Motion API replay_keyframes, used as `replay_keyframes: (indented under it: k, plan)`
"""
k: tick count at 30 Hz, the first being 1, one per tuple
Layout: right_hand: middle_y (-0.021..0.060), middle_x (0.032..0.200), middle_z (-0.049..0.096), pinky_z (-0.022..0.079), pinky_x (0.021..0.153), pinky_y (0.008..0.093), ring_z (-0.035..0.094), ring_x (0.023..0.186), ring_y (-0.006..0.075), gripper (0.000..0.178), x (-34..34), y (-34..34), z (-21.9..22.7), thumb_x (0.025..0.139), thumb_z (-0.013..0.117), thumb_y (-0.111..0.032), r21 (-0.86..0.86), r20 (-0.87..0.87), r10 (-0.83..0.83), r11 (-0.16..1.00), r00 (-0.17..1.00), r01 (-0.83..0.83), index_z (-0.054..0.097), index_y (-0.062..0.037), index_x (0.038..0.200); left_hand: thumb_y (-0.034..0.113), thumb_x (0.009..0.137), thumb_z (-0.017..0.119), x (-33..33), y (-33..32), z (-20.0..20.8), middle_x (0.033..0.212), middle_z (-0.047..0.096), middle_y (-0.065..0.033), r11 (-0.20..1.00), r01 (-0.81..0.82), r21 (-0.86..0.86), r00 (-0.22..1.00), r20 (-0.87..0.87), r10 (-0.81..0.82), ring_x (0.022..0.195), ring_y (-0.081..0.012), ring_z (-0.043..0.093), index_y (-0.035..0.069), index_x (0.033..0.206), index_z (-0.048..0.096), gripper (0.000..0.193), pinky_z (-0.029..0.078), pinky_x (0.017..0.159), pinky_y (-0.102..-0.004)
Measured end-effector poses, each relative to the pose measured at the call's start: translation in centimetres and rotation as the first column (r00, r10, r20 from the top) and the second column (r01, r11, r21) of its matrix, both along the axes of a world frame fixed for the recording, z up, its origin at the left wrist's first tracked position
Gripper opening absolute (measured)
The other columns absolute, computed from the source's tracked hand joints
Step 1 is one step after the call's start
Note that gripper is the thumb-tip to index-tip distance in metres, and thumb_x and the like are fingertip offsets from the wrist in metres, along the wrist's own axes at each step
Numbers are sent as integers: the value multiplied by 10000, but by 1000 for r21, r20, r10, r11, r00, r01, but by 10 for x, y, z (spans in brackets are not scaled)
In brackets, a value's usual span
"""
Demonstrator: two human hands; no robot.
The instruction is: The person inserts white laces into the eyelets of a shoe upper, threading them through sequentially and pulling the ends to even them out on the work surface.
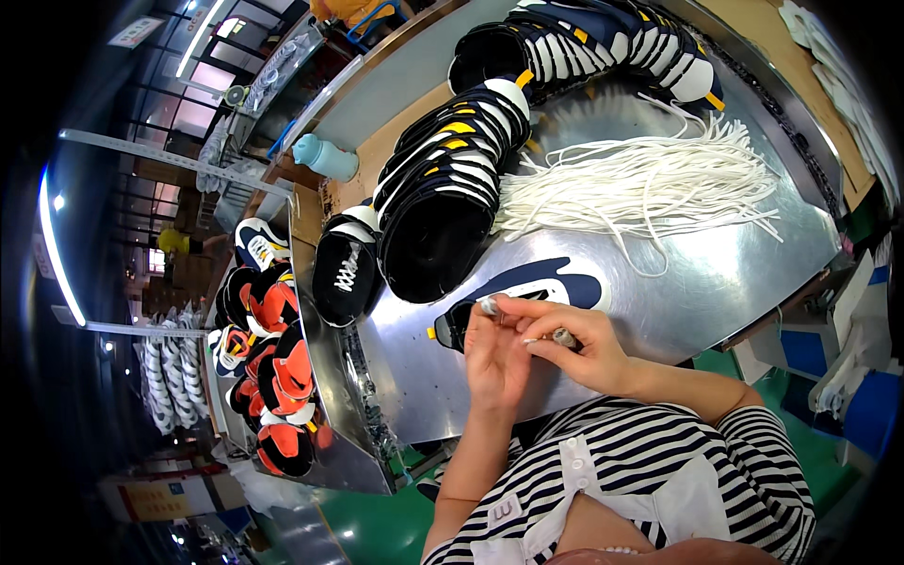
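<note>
The left hand (497, 358) and the right hand (589, 350) met close together above the near edge of the metal counter (734, 278). The left hand was partly curled, palm turned toward the wearer, its thumb and forefinger drawn close beside a small whitish piece (489, 306); whether the fingertips gripped that piece or merely wore it, I could not tell. The right hand was mostly closed, its fingers bent around a short metal-coloured cylinder (564, 337) whose end poked out between them. Its thumb and forefinger nearly met, beside the left hand's fingers.

Just beyond and partly beneath both hands, 1 navy, white and black shoe upper (556, 275) lay on the counter near the near edge, its yellow tab (432, 332) pointing toward the left edge. The hands hid part of it, so whether they touched it was unclear.

A loose bundle of white laces (650, 184) lay farther in, right of a nested stack of uppers (443, 217). A 2nd stack (603, 47) ran along the far edge. By the left edge sat 1 black upper with white lacing (347, 268). Orange-and-black uppers (290, 363) were piled past that edge.
</note>
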State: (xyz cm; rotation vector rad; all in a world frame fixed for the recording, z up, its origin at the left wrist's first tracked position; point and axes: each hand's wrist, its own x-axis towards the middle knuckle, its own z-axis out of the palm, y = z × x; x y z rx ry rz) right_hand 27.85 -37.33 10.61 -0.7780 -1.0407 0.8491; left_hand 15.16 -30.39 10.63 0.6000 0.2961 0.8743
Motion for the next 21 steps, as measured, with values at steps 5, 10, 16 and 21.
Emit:
replay_keyframes:
  k: [5, 10, 16, 21]
  plan:
    - [130, 1306, 628, 506, 896, 301, 640, 1079, 202, 110, 9, -13, 11, 905, 645, -25, -126, 57, 97, 988, 994, -89, 646, -10, 1013, 120, 982, 573, 4, 4, 9, 1049, 582, -57, 920, -143, 365, 962, -168, 216, 905, -149, 531, 69, 1032, 543, 78, 475, 806, -303]
    - [61, 1067, 691, 492, 828, 252, 626, 948, 109, 111, 10, -10, 4, 940, 636, -92, -121, -34, -15, 993, 999, 11, 644, -12, 1017, 118, 972, 588, -4, 12, 13, 992, 572, -70, 960, -87, 264, 982, -141, 128, 822, -143, 485, 63, 952, 523, 88, 419, 761, -289]
    - [-10, 923, 656, 384, 604, 186, 470, 681, 11, 127, 22, -10, 4, 972, 598, -140, -374, -209, 50, 919, 977, -126, 645, -25, 1003, 41, 959, 574, 3, 11, 21, 892, 569, -48, 998, -8, 59, 992, -125, 15, 707, -120, 441, 57, 913, 525, 69, 389, 675, -268]
    - [-23, 878, 643, 253, 465, 178, 325, 527, -2, 112, 26, -9, -3, 977, 588, -150, -422, -271, 46, 892, 962, -162, 632, -48, 989, -58, 905, 606, 6, 6, 13, 912, 602, -55, 968, -46, 246, 907, -395, 143, 721, -96, 513, 46, 936, 545, 124, 401, 619, -228]
